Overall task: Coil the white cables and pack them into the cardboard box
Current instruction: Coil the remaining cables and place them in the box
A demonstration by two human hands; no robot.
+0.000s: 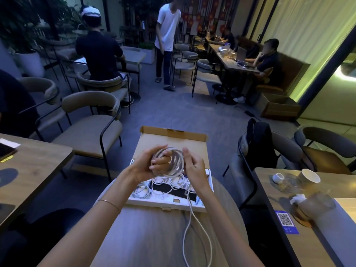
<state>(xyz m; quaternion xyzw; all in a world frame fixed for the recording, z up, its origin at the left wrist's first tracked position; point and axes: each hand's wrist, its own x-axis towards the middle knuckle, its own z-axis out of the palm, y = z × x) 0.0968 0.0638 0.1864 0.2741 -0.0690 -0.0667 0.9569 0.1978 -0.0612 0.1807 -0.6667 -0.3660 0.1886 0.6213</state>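
While held, cable coil [174,160] between hands.

Two hands [148,166] [194,166], one cardboard box [173,138], two cups [309,176] [278,177]

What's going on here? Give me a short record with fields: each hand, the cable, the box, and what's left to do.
left hand: left hand grips the cable coil, fingers through the loops
right hand: right hand pinches the coil's right side
loose end: cable tail hangs down over the lap, not yet wound
box: cardboard box open on the lap, lid up
inside box: coiled cables already packed
left to do: wind the tail, place the coil in the box
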